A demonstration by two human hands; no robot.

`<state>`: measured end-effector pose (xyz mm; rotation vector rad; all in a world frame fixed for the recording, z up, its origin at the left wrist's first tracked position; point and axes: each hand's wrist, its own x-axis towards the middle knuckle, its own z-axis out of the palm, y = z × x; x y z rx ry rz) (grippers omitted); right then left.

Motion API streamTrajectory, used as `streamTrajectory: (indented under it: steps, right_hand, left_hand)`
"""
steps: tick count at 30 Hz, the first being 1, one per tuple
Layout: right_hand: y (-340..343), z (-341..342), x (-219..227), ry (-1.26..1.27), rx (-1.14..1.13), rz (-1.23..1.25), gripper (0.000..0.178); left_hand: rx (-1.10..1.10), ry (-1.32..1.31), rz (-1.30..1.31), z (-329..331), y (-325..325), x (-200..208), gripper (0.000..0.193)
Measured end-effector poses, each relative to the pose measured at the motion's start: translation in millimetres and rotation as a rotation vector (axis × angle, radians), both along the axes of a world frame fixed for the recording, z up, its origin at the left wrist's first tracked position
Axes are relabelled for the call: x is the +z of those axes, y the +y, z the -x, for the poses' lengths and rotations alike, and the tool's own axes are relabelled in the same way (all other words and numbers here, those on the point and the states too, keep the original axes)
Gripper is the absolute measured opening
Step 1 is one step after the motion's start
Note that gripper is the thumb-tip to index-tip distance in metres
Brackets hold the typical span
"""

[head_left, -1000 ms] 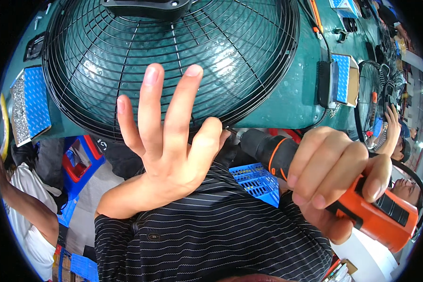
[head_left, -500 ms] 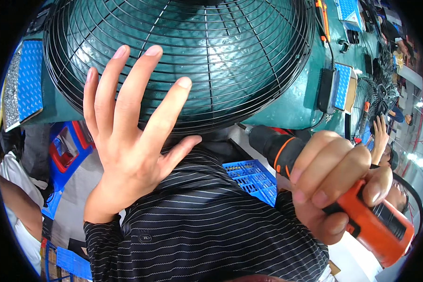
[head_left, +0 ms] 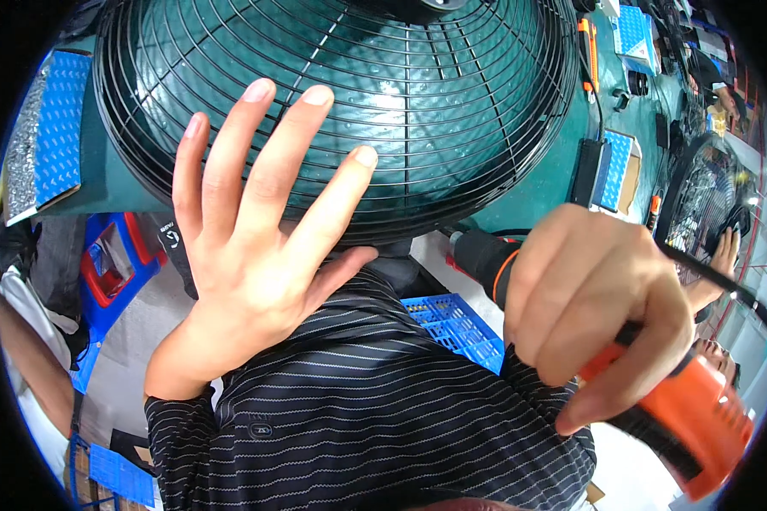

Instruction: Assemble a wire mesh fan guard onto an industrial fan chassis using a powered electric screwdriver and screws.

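A round black wire fan guard (head_left: 407, 145) stands on the green table in front of me. My left hand (head_left: 260, 204) is spread over its near left part, fingers apart, the thumb by the near rim; whether the fingertips touch the wires I cannot tell. In my right hand (head_left: 601, 298) is an orange and black power screwdriver (head_left: 690, 417), fingers wrapped round its body. The black nose of the screwdriver points up and left, its tip close to the guard's near rim. A black cable runs from behind my right hand toward the right.
Open boxes with blue patterned flaps lie at the table's left (head_left: 58, 128) and right. Below the edge sits a blue plastic basket (head_left: 456, 328). A blue and red plastic stool-like object (head_left: 115, 272) stands at left. Another caged fan (head_left: 703, 196) and a co-worker's hand (head_left: 726, 253) are at right.
The guard has shifted slightly right in view, my left hand with it. My right hand has turned over the screwdriver, knuckles now facing up. At far right a co-worker's fan stands more upright.
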<state>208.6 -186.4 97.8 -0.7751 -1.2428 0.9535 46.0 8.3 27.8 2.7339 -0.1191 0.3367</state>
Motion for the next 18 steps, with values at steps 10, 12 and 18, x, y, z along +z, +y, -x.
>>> streamTrajectory:
  steps: [10, 12, 18]
  right_hand:
    - [-86, 18, 0, -0.082, -0.985, -0.165, 0.034]
    - [-103, 22, -8, -0.255, -1.173, -0.088, 0.037]
    - [-106, 39, -35, -0.169, -1.415, -0.063, 0.034]
  left_hand:
    - [-0.172, 0.018, -0.044, -5, 68, 18, 0.073]
    - [-0.185, 0.019, -0.038, -8, 64, 21, 0.075]
    - [-0.219, -0.098, 0.065, -15, 27, 7, 0.083]
